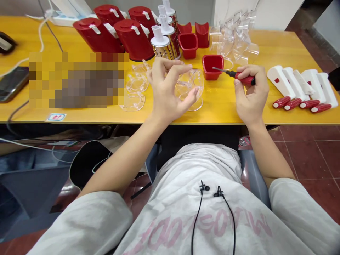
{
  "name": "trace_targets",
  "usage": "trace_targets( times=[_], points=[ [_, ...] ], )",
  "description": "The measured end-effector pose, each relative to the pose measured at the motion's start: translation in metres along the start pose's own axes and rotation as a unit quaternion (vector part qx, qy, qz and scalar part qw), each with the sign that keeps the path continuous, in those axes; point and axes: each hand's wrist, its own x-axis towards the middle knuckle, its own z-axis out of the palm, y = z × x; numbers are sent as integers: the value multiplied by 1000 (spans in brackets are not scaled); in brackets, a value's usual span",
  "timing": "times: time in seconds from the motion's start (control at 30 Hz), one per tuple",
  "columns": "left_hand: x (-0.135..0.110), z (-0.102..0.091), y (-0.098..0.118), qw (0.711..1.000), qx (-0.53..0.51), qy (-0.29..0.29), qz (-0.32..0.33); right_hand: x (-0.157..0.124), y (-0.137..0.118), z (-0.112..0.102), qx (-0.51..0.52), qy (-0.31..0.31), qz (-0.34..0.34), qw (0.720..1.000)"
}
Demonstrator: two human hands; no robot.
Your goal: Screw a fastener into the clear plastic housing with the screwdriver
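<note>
My left hand (166, 90) is curled around a clear plastic housing (191, 86) that rests on the yellow table (220, 109), thumb and fingers gripping its left side. My right hand (251, 92) is closed on a red-handled screwdriver (240, 77), whose metal tip points left over a small red cup (211, 66). The two hands are about a hand's width apart near the table's front edge.
Clear plastic rings (136, 85) lie left of my left hand. Red lidded housings (117, 30), metal grater drums (164, 44) and more red cups (189, 44) stand behind. Clear parts (236, 35) pile at back right; white handles with red knobs (302, 88) lie right. A phone (10, 83) lies left.
</note>
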Motion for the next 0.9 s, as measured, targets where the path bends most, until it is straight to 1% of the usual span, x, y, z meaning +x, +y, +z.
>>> trace_targets(
  times=[0.07, 0.2, 0.33, 0.43, 0.53, 0.6, 0.63, 0.77, 0.83, 0.9],
  points=[
    [1, 2, 0, 1000, -10, 7, -3, 0, 0, 0, -1, -5, -6, 1000],
    [2, 8, -8, 1000, -9, 8, 5, 1, 5, -2, -11, -17, -13, 1000],
    [1, 9, -10, 999, 31, -3, 29, 1, 11, -3, -1, -20, -26, 999],
    [1, 4, -6, 997, 68, -25, 41, 0, 12, -2, -7, -9, -32, 999],
    [1, -1, 0, 991, 115, -60, 32, 1, 11, -2, -15, 3, -30, 999],
    [1, -3, 2, 987, 142, -74, 26, 0, 10, -3, -15, 6, -23, 1000],
    [1, -3, 3, 987, 144, -73, 25, 0, 10, -3, -13, 8, -19, 1000],
    [0, 1, 0, 993, 103, -34, 39, -1, 8, -5, -16, -3, -7, 1000],
    [0, 3, -2, 994, 98, -35, 45, -2, 6, -6, -20, -12, -3, 1000],
    [0, 4, -3, 993, 102, -46, 34, -3, 4, -6, -19, -21, 4, 1000]
  ],
)
